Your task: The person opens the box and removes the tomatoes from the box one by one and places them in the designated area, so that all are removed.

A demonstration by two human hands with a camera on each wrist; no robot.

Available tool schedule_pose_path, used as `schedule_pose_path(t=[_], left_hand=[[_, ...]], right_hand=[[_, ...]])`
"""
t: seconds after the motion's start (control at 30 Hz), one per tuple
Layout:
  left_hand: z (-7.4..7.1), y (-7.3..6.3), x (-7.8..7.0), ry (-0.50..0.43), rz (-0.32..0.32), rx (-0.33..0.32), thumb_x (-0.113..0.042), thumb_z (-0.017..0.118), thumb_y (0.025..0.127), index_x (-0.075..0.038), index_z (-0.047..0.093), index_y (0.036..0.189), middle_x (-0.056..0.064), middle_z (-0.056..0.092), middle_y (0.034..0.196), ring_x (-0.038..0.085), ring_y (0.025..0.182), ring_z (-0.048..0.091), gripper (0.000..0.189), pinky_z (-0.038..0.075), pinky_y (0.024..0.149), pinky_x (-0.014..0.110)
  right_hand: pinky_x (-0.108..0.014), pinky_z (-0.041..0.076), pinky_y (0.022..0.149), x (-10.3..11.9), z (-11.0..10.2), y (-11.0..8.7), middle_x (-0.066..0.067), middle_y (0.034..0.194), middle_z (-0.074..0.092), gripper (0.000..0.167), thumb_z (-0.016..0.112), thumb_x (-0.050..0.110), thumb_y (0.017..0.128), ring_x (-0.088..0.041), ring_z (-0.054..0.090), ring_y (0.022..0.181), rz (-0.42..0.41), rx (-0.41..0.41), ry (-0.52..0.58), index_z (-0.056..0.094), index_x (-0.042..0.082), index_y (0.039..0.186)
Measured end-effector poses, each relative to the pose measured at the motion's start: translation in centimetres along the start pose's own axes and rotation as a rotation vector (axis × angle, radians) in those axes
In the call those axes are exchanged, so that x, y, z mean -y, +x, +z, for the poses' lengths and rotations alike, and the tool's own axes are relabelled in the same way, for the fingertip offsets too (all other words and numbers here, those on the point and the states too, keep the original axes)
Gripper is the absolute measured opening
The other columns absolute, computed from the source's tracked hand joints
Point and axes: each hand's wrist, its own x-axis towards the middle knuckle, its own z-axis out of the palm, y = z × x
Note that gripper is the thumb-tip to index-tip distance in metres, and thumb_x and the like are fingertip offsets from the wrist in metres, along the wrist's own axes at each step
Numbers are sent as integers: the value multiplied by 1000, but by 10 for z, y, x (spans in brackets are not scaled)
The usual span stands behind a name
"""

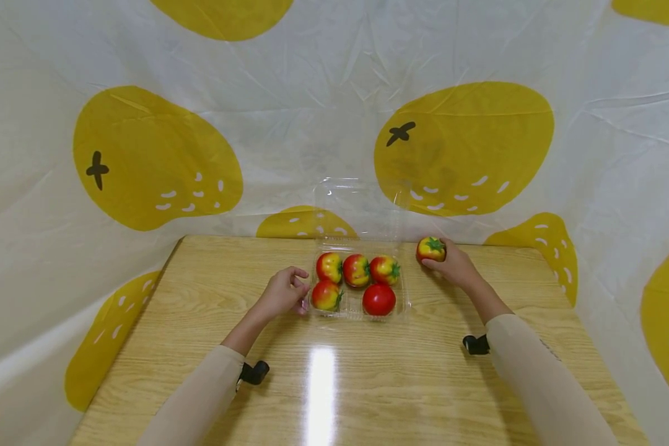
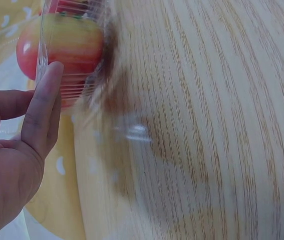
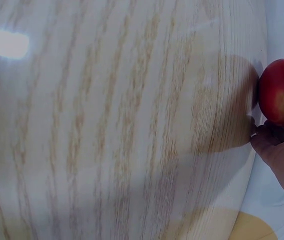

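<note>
The person's right hand (image 1: 456,262) curls its thumb and fingers round a round, glossy red-and-yellow tomato-like fruit (image 1: 430,249). The grip lies at the sides, apparently so that the green star-shaped calyx stays uncovered. This fruit is to the right of the others, near the back edge of the bench; whether its base touches the wood cannot be told.

The left hand (image 1: 280,291) has its fingers fairly straight, the tips against the left wall of a clear, ribbed plastic box (image 1: 352,303), probably to steady so light a container. The box's clear plastic lid (image 1: 362,210) stands raised behind it, which leaves the top accessible.

Inside are five fruits: three red-and-yellow ones with green calyxes in the back row (image 1: 357,271), a similar one at the front left (image 1: 326,296) and an all-red one (image 1: 379,300) at the front right, with a gap between these two. With the held fruit, that makes six fruits, one box and one lid.

Beneath lies one pale wood-grain bench (image 1: 396,384); beyond it hangs white cloth (image 1: 301,124) printed with large yellow fruit shapes.
</note>
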Motion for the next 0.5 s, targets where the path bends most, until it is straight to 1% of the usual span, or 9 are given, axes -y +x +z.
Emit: schedule_pose_path(t=[0.23, 0.5], left_hand=[[0, 0, 1, -2, -5, 2, 2, 64, 99, 5, 55, 131, 16, 65, 87, 19, 53, 68, 33, 64, 52, 38], [-1, 1, 2, -4, -1, 12, 1, 63, 99, 6, 55, 132, 15, 65, 87, 20, 54, 68, 35, 65, 54, 40]], right_hand=[[-67, 29, 121, -1, 0, 0, -40, 157, 30, 97, 68, 40, 100, -54, 35, 143, 3, 9, -4, 12, -11, 159], [-68, 28, 122, -5, -2, 0, -38, 161, 24, 100, 67, 43, 100, -55, 31, 146, 21, 22, -9, 8, -9, 161]])
